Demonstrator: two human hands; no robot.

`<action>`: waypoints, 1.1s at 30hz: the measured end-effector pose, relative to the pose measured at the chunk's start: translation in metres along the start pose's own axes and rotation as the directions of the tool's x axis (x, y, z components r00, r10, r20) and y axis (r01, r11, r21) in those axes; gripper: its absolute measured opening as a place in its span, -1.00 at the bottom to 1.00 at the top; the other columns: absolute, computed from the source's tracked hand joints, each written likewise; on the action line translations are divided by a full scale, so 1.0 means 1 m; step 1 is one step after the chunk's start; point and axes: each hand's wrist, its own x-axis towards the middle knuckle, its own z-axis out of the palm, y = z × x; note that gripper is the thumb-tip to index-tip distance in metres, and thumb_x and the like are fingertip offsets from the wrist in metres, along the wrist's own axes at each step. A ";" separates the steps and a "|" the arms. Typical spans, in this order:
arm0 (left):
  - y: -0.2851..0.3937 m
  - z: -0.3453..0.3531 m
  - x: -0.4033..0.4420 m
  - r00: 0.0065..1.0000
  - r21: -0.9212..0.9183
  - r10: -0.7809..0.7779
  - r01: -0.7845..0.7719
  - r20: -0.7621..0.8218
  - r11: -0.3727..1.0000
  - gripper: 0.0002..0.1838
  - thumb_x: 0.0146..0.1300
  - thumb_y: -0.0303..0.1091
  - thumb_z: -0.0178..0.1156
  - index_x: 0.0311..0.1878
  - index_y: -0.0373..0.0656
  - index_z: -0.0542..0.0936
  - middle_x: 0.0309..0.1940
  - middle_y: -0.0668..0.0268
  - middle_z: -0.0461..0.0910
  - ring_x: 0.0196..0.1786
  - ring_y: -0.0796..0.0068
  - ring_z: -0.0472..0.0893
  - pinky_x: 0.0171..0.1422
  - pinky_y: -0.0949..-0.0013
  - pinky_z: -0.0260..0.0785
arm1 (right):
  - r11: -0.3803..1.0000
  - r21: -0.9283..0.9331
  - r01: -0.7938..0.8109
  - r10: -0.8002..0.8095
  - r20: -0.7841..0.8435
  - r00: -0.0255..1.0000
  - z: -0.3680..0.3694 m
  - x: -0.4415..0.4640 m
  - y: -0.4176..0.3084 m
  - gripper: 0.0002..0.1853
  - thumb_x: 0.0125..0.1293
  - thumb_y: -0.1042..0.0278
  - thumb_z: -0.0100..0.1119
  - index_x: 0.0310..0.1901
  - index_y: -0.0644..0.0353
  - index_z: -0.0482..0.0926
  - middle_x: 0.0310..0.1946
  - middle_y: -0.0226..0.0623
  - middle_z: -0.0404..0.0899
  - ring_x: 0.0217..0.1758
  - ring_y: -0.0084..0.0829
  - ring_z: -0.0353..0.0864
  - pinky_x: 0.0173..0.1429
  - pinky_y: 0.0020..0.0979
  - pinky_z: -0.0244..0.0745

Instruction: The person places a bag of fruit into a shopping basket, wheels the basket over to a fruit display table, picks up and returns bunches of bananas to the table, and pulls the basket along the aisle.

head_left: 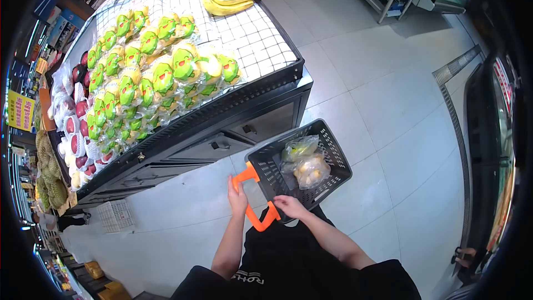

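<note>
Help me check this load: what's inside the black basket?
The black basket holds a greenish bundle and a pale yellowish bundle, both in clear plastic. Their exact contents are unclear; anything directly beneath them is covered.

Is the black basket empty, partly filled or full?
Partly filled: bagged produce sits inside the black basket, while stretches of its perforated walls show bare around the bags.
</note>
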 end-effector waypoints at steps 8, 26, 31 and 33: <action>-0.018 0.015 0.009 0.936 0.066 0.349 -0.346 -0.045 0.936 -0.54 0.41 -0.33 0.01 0.30 -0.34 0.30 0.22 -0.13 0.43 0.30 -0.09 0.41 0.38 0.13 0.22 | 0.980 -0.188 0.058 -0.024 0.174 0.984 0.078 -0.021 -0.049 -0.37 0.32 0.02 0.23 0.26 0.27 0.32 -0.16 -0.13 0.62 -0.07 -0.30 0.63 0.03 -0.31 0.48; 0.037 0.063 0.013 0.758 0.513 0.521 -0.650 0.391 0.560 -0.24 0.17 -0.11 0.26 0.33 -0.36 0.24 0.44 -0.23 0.05 0.53 -0.10 0.03 0.49 -0.10 0.03 | 0.921 -0.360 -0.150 -0.072 -0.536 0.841 0.039 -0.016 -0.053 -0.70 0.18 0.24 0.25 -0.08 0.12 0.51 -0.34 0.12 0.62 -0.19 0.16 0.61 -0.09 0.07 0.54; 0.051 0.103 0.017 0.685 0.479 0.513 -0.728 0.517 0.490 -0.33 0.17 -0.09 0.27 0.25 -0.32 0.36 0.41 -0.20 0.13 0.51 -0.11 0.07 0.46 -0.11 0.07 | 0.908 -0.396 -0.135 -0.106 -0.530 0.841 -0.016 -0.031 -0.053 -0.73 0.16 0.26 0.24 -0.13 0.12 0.52 -0.36 0.10 0.62 -0.21 0.14 0.62 -0.10 0.05 0.54; 0.052 0.114 0.021 0.659 0.448 0.526 -0.752 0.537 0.484 -0.36 0.17 -0.07 0.26 0.20 -0.31 0.40 0.33 -0.17 0.24 0.43 -0.11 0.23 0.42 -0.04 0.16 | 0.912 -0.388 -0.136 -0.086 -0.504 0.859 -0.032 -0.032 -0.052 -0.73 0.16 0.23 0.23 -0.14 0.11 0.51 -0.35 0.08 0.63 -0.21 0.13 0.62 -0.10 0.04 0.54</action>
